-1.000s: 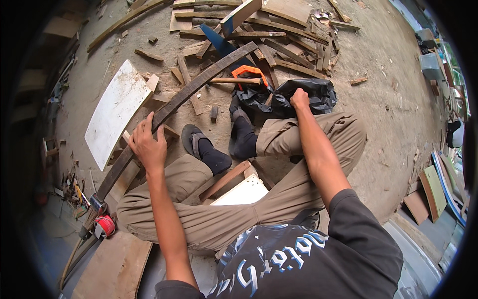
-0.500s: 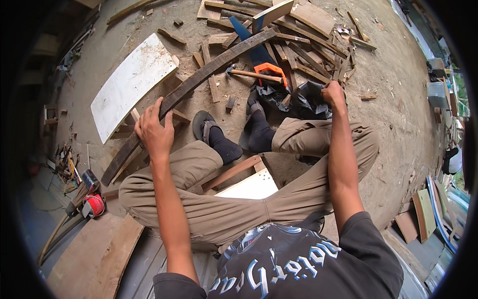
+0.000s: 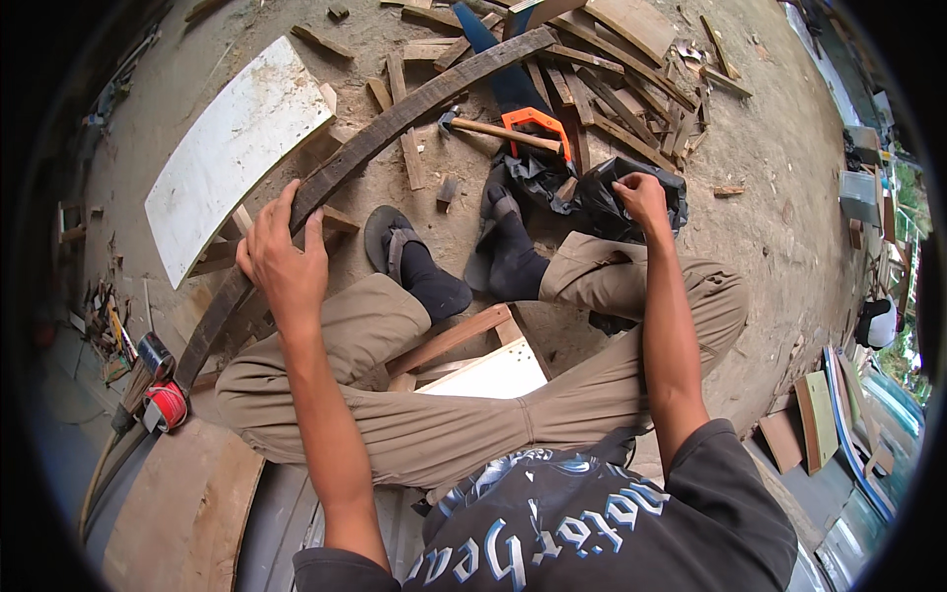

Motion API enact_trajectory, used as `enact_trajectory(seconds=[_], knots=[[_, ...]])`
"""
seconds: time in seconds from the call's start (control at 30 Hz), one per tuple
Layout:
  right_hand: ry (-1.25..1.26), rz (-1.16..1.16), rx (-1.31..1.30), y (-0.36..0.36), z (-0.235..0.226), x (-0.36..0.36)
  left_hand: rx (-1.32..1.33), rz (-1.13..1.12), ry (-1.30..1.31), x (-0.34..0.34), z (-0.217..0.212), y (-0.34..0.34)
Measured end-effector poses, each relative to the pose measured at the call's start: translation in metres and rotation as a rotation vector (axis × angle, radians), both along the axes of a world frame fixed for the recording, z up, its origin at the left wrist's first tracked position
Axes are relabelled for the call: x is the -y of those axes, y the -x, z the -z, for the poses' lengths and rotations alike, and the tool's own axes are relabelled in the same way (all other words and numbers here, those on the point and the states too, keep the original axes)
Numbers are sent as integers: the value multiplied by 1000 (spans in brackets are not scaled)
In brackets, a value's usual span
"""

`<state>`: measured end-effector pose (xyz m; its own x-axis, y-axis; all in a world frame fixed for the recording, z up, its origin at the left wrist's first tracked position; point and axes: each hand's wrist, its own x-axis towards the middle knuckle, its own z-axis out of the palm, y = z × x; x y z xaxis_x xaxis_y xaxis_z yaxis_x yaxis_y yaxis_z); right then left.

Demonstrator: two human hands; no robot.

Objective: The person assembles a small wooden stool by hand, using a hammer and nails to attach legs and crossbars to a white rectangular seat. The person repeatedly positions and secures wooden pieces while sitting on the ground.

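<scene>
My left hand (image 3: 286,252) is closed round a long dark wooden plank (image 3: 404,107), thumb on one side and fingers on the other. The plank slants from beside my left knee up toward the woodpile. Over the mouth of a black plastic bag (image 3: 663,187), my right hand (image 3: 641,197) is closed in a pinch; what its fingertips hold, if anything, is hidden. Left of the bag lie a hammer (image 3: 508,133) with a wooden handle and a handsaw (image 3: 541,120) with an orange grip, its blue blade passing under the plank.
A white-faced board (image 3: 237,148) lies beyond the plank at left. Scrap wood (image 3: 631,99) is heaped at the far side. Between my legs sits a wooden frame with a white panel (image 3: 493,373). At left are a red cord reel (image 3: 166,405) and a can (image 3: 155,353).
My right hand has moved left from the bag's right edge to above its mouth. My left hand keeps its grip on the plank. The whole view has shifted slightly.
</scene>
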<state>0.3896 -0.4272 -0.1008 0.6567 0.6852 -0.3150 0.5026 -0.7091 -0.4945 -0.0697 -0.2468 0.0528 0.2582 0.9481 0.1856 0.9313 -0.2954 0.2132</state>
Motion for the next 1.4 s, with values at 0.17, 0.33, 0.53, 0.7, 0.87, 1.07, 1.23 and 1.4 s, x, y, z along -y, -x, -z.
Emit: enact_trajectory(seconds=[0.17,0.33,0.53,0.7,0.87,1.07,1.23,1.4], knots=[[-110,-26,-958,46,-52,-30,-14,17,-28,-2,1,-6],[-167,0,-1155,50,-58,-29,-12,21,-54,1,2,-7],[-246,-4,-1178,47,-62,-25,-25,28,-55,2,4,-6],[-6,-362,-636,48,-28,-32,-12,22,-53,6,1,-6],[245,-836,69,71,78,-12,4,26,-63,6,4,-3],[170,-1007,322,88,134,2,-25,13,-44,3,3,1],[207,-1072,420,93,137,0,7,-6,-60,1,4,0],[180,-1106,487,95,140,0,6,-11,-62,0,4,-2]])
